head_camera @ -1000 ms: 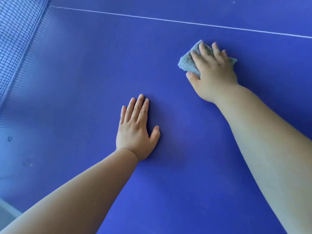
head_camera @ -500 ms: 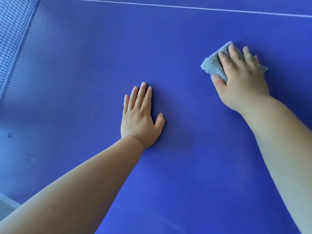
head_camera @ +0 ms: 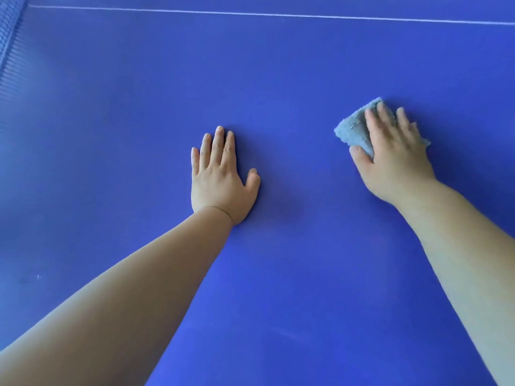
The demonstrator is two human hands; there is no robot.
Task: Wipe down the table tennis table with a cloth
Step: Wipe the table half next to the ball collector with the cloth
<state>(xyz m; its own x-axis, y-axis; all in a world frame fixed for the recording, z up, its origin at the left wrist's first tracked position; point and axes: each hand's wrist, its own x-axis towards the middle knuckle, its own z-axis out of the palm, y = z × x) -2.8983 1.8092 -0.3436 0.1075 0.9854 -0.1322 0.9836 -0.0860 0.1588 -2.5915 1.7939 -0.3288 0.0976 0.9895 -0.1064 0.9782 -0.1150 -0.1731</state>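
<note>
Blue table (head_camera: 278, 79), white line (head_camera: 278, 14), grey-blue cloth (head_camera: 352, 129)

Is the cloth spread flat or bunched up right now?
Bunched: the cloth is a thick folded wad pressed under the right hand, barely wider than it.

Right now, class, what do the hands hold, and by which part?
Neither grips anything. The right hand presses the grey cloth flat to the table, fingers straight across its top. The left hand rests bare on the table.
</note>
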